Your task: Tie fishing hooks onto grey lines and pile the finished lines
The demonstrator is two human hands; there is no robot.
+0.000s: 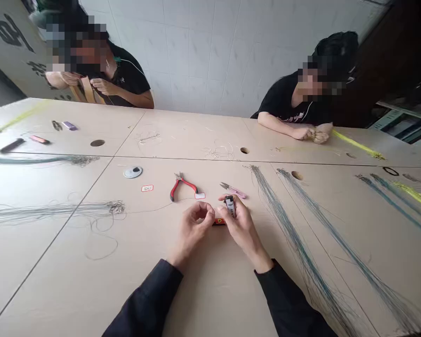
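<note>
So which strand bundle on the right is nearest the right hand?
The blue-grey bundle just right of the pink snips; no other lies between it and the right hand. The next bundle lies farther right.

Around one pair of pliers (179, 179) lay two red-edged labels (147, 188) (199, 195); left of it, one disc (133, 172); right, one pair of snips (234, 190) and one small black-and-white item (230, 206); beyond, two co-workers (129, 72).

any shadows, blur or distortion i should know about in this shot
Head view: soft, even light, with a faint shadow on the table between the sleeves; head view: the wall lines lean at differing angles, suggesting wide-angle distortion; head view: upper right falls dark; head view: the pliers look fairly clear, the lighter label too small to read.
</note>
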